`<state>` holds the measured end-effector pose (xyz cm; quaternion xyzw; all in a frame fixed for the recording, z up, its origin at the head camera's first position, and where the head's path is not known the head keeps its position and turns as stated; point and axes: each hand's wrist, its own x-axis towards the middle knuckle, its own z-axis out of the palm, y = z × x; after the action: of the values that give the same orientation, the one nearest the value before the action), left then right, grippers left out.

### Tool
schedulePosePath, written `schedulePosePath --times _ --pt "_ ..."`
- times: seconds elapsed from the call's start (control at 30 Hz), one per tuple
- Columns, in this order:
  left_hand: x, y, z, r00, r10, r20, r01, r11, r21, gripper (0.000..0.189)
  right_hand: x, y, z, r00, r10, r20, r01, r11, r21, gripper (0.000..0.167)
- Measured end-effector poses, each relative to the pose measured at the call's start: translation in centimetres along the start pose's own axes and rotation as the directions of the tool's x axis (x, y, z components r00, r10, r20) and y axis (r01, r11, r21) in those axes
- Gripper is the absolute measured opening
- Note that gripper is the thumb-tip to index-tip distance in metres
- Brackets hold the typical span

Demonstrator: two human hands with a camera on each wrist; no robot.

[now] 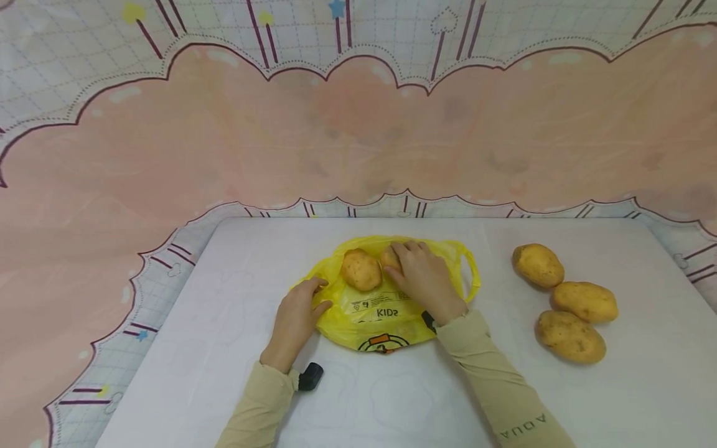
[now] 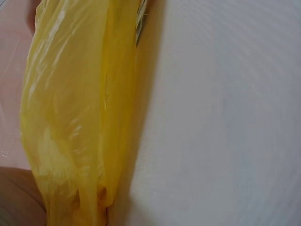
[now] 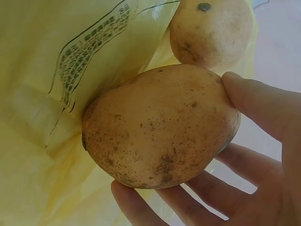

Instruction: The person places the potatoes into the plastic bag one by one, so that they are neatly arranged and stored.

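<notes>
A yellow plastic bag [image 1: 366, 320] with printed text and a cartoon lies on its side on the white table. A potato [image 1: 361, 270] rests on it, between the two hands. My right hand [image 1: 422, 274] grips another potato [image 3: 162, 127] over the bag. In the right wrist view its thumb is on one side and its fingers are spread under the other. My left hand [image 1: 294, 317] holds the bag's left edge, its thumb and fingers bent around the plastic. The left wrist view shows the yellow plastic [image 2: 75, 103] stretched and bunched towards the bottom.
Three potatoes [image 1: 585, 302] lie close together on the right side of the table [image 1: 358, 404]. One bag handle loop [image 1: 473, 274] sticks out at the bag's right. A patterned cloth [image 1: 392, 143] hangs behind the table and along its left side.
</notes>
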<state>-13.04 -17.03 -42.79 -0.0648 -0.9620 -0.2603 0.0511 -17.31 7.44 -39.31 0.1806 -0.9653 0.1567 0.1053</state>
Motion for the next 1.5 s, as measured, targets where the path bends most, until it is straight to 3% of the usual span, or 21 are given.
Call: schedulePosePath --times 0.83,1.13,1.5 --pt "-0.2 -0.1 0.2 1.0 0.014 -0.01 -0.014 1.0 -0.008 0.04 1.3 -0.8 1.1 0.993 0.115 -0.018 -0.115 0.993 0.008 0.048" --pt "-0.3 -0.1 0.2 1.0 0.005 -0.011 -0.005 1.0 -0.001 0.04 1.3 -0.6 1.6 0.993 0.095 -0.076 -0.095 0.995 0.003 0.05" --pt "-0.3 -0.2 0.4 1.0 0.002 -0.01 -0.002 1.0 -0.002 0.039 1.0 -0.7 1.3 0.994 0.076 -0.074 -0.077 0.997 -0.003 0.049"
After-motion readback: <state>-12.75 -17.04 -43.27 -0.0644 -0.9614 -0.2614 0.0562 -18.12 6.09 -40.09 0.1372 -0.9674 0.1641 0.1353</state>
